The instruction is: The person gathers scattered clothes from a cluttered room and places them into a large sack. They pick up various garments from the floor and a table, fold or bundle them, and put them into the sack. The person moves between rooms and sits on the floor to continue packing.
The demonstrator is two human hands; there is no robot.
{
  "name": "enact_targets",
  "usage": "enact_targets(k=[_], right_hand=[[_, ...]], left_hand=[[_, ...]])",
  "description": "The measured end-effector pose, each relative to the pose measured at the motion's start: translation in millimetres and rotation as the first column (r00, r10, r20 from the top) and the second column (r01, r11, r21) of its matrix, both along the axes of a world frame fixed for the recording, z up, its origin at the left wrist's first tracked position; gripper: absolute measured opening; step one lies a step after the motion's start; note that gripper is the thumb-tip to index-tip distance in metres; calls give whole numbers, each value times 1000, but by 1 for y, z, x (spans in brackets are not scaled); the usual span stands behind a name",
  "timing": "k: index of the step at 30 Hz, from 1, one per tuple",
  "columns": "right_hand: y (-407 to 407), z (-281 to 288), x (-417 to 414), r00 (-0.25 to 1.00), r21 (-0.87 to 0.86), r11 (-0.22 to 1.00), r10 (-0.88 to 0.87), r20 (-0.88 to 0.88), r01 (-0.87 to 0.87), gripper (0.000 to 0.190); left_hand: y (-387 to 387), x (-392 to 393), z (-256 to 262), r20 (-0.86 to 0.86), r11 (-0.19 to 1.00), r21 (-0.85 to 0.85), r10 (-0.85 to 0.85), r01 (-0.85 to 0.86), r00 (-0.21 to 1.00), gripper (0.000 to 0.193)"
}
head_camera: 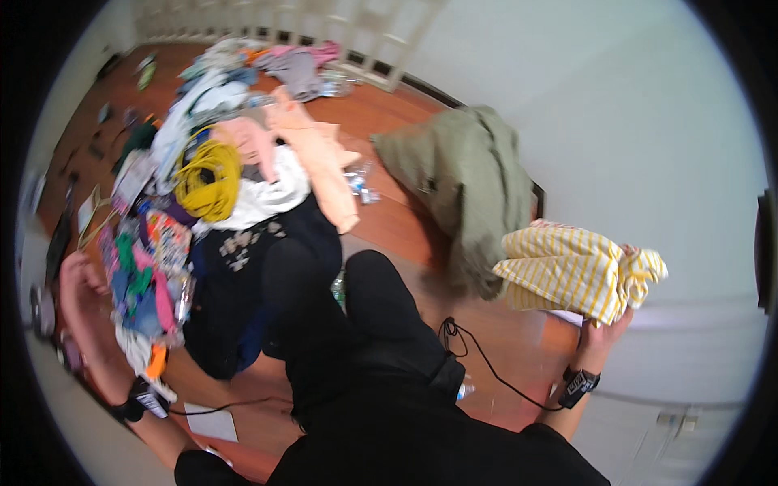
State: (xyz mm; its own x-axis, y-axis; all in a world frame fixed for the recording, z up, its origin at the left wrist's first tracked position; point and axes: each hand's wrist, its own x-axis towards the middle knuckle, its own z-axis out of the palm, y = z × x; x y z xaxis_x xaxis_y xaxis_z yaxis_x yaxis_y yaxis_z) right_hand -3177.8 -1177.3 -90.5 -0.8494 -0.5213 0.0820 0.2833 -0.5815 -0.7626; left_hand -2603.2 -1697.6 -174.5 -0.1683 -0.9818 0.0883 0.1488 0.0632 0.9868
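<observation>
My right hand [608,331] is at the right, shut on a bundled yellow-and-white striped cloth [562,270], which hangs in the air above the floor. Most of my fingers are hidden behind the fabric. At the far left, my left hand [85,273] is curled, blurred, around the end of a thin pale clothes hanger [96,215]. Beside it lies a heap of colourful small garments [137,279]. A grey-green garment [480,182] stands in a crumpled mound left of and beyond the striped cloth.
A large clothes pile [255,140] spreads ahead, topped by a coil of yellow cord [213,182]. Clear plastic packaging [361,182] lies on the wooden floor [395,225]. Black cables [486,358] run from both wrist devices. A white wall [608,121] stands at right; a white slatted rack [389,54] lines the back.
</observation>
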Motion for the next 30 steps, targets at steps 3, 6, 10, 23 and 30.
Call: enact_targets(k=[3,6,10,23,30], right_hand=[[12,21,1,995,2,998,-55,-86,55,50],[12,33,8,984,0,989,-145,-101,146,49],[-3,33,14,984,-123,984,-145,-106,132,48],[-12,5,22,886,-94,882,-463,7,461,43],[-34,-130,-23,760,416,698,-649,27,582,36]], left_hand=[[23,-156,-27,75,958,19,-287,286,955,20],[57,-260,-50,6,839,137,-533,527,846,18],[94,-365,-103,-49,593,218,-786,775,616,14],[261,-507,-259,-82,230,340,-959,912,272,11],[277,-501,-280,-126,253,331,-943,909,309,17]])
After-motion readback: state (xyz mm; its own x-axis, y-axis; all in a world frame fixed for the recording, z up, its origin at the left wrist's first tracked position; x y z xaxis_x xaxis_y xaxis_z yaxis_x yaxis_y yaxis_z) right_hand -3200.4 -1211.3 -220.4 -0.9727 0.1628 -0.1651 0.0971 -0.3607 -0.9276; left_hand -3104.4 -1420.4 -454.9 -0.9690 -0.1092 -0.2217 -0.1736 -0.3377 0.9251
